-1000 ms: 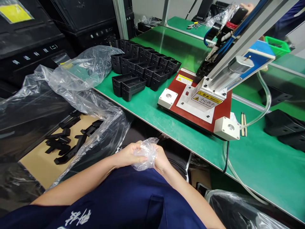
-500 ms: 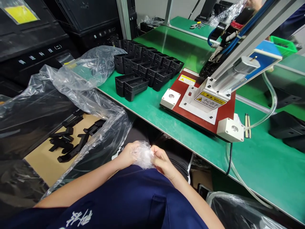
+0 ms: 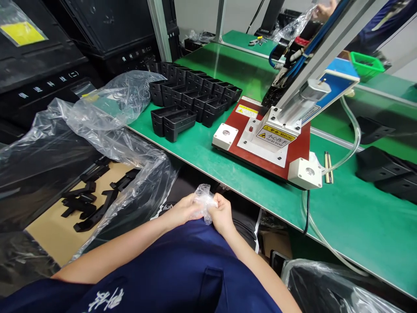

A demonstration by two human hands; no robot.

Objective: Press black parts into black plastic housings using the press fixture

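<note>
A small clear plastic bag (image 3: 204, 201) sits bunched between both hands, low over the person's lap and just short of the near edge of the table (image 3: 228, 165). The left hand (image 3: 184, 211) closes around the bag's lower part from one side, and the right hand (image 3: 221, 214) pinches the crumpled top from the other, knuckles nearly touching (whether anything is inside the film cannot be told). To handle it well, it seems wise to keep the film gathered in the fingertips rather than the palms, since thin plastic slips and tears when tugged hard; a steady, even pull from both sides looks safer than a jerk. Ahead of the hands, on the table, stands a press (image 3: 270, 139) on a red base, with rows of black plastic trays (image 3: 192, 98) to its left. Left of the hands, a large clear sack (image 3: 107, 126) drapes over a box holding loose black parts (image 3: 87, 200).
</note>
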